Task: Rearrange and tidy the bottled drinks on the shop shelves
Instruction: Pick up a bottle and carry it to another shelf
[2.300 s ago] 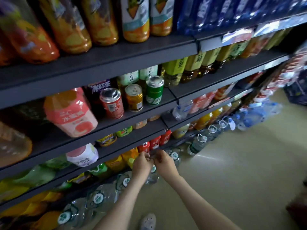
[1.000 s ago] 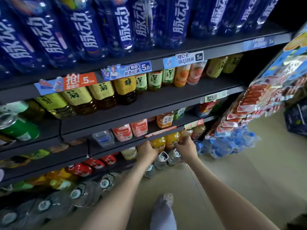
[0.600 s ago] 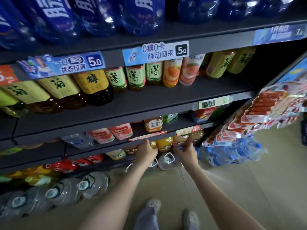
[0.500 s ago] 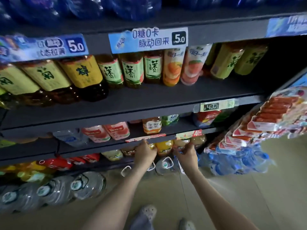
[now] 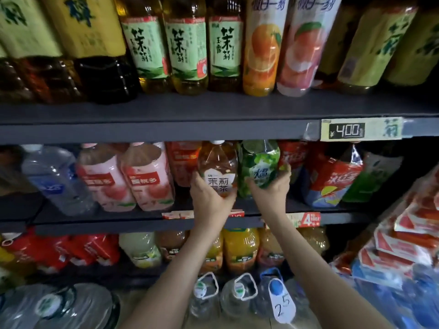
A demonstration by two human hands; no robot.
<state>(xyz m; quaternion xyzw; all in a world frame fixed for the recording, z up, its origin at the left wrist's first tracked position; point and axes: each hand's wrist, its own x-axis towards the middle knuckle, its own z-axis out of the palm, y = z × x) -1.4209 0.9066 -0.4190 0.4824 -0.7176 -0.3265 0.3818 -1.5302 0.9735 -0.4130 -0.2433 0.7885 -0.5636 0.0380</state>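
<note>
Raised now, left hand (image 5: 209, 198) grips tea bottle (image 5: 217, 166); right hand (image 5: 269, 194), green bottle (image 5: 260, 162).

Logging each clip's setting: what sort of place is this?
Most likely a small shop's drinks aisle: dark shelves packed with bottled drinks, a 4.00 price tag on a shelf edge, and big water jugs at the bottom.

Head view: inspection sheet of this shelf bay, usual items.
Surface: dark middle shelf, stocked with bottles.
Job's things: amber tea bottle and green-label bottle, side by side, both in hand.
Clutter: red-and-white tags on the shelf lip.
Grippers: left hand grips the amber tea bottle; right hand grips the green-label bottle.
Cables: nothing seen.
Surroundings: pink peach bottles to the left, water jugs below, snack packs at right.
</note>
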